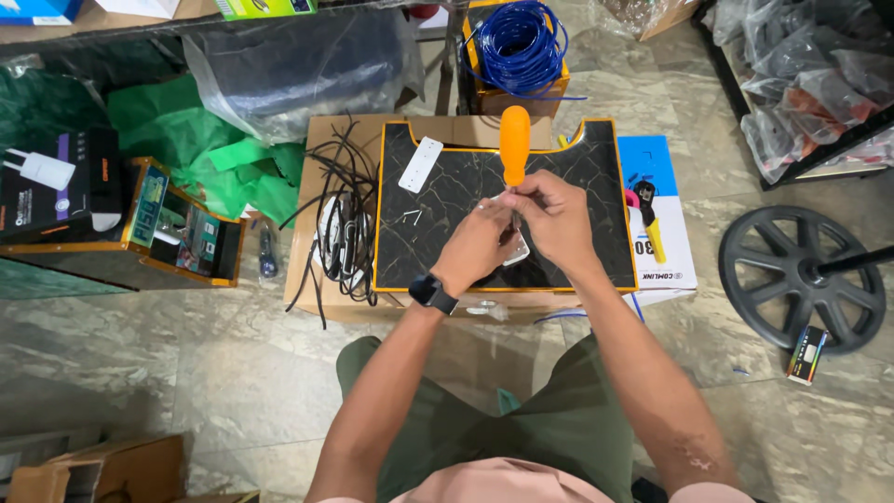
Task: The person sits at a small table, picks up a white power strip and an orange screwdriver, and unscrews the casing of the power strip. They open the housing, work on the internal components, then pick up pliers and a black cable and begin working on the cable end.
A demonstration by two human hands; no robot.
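The landmark is the black marble-patterned board (pixel 568 177) with an orange rim, lying on a cardboard box (pixel 307 224).

- Right hand (pixel 554 216): closed around the shaft of the orange-handled screwdriver (pixel 514 144), which stands upright above the board's centre, handle pointing away from the person.
- Left hand (pixel 480 247): closed on a small white part (pixel 518 250) held just above the board's near half; a black watch sits on that wrist. The screwdriver tip is hidden between the hands.
- White cover plate (pixel 421 164): flat on the board's far left area.
- Black cables (pixel 343 219): bundled on the box, left of the board.
- Blue wire coil (pixel 520 42): beyond the board's far edge.
- Yellow-handled crimping tool (pixel 650 222): right of the board, on a blue-and-white box
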